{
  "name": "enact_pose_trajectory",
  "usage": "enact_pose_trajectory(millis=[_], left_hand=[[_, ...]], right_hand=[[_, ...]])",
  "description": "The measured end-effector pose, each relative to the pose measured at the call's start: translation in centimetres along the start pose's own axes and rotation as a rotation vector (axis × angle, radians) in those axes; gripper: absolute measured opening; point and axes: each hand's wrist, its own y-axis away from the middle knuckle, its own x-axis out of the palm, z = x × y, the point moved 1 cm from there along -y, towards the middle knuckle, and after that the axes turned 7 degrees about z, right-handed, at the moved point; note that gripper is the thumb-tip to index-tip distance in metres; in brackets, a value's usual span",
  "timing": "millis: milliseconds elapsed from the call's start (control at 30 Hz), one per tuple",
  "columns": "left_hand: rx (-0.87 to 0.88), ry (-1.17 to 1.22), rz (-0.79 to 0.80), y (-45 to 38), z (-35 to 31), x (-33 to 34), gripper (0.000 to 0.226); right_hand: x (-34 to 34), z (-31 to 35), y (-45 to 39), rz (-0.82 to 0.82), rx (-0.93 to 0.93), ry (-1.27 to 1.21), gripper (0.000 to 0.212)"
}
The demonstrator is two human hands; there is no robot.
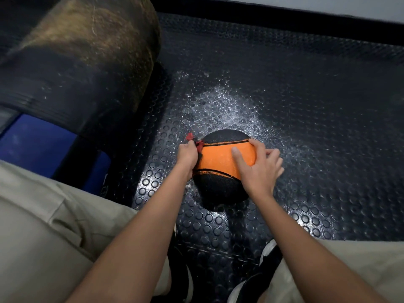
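L hand (187,154) grips rag (195,141) – R hand (259,166) splayed on ball (223,158).

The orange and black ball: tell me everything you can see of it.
The ball is round, with a grainy, rubber-like skin. A broad orange band crosses its middle between thin dark seam lines, and its far and near parts are black. It sits on the studded black floor, beside pale spatter. The left hand presses a red cloth against its left side. The right hand rests on its right side, thumb on the orange band.
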Motion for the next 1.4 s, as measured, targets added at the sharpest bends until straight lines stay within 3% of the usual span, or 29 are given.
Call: enact_pose_trajectory(millis=[100,233,333,433,533,600,767,833,967,1067,1167,1300,1400], left_hand=[[0.163,-0.233,-0.044,1.2,-1.8,2.0,0.023],[0.331,-0.503,-0.032,1.8,-3.5,3.6,0.022],[0.243,-0.34,0.009,0.2,-1.7,2.3,0.026],[0.028,-0.049,0.085,-0.1,1.1,0.7,0.034],[-0.025,0.059,0.062,0.1,2.0,0.9,0.036],[0.069,-0.018,0.012,0.4,0.6,2.3,0.033],[0.419,-0.508,0.004,2.5,-4.4,5.5,0.019],[0.429,-0.522,-0.012,2.1,-4.2,5.2,0.024],[0.269,-0.345,-0.06,0.0,-2.3,2.4,0.039],[0.066,-0.054,0.009,-0.6,0.2,-0.2,0.044],[-0.099,-0.002,0.008,-0.3,3.5,-1.3,0.05],[0.011,-0.026,-0.048,0.1,2.5,0.7,0.047],[0.233,-0.264,-0.044,1.2,-1.2,2.8,0.031]], right_hand=[[-0.7,0.5,-1.2,0.014,0.002,0.055,0.06],[-1.2,-0.6,-2.1,0.073,-0.177,0.029,0.051],[-1.1,-1.3,-2.2,0.156,-0.176,-0.175,0.049],[-0.8,-1.3,-1.7,0.096,-0.12,-0.231,0.05],[-0.7,-1.3,-1.2,0.047,-0.042,-0.271,0.051],[-0.5,-1.2,-1.0,-0.006,0.045,-0.279,0.049],[-0.2,0.3,-0.3,-0.129,0.323,-0.166,0.049],[-0.8,0.7,-0.5,-0.113,0.265,-0.072,0.045],[-1.0,1.2,-0.8,0.079,-0.194,0.07,0.045],[0.1,1.3,-0.1,0.118,-0.254,0.02,0.047],[0.1,1.2,0.3,0.05,-0.224,-0.011,0.043],[-0.6,1.2,-0.5,0.002,-0.129,0.037,0.037],[-0.5,0.9,-0.4,-0.054,-0.066,0.113,0.035]])
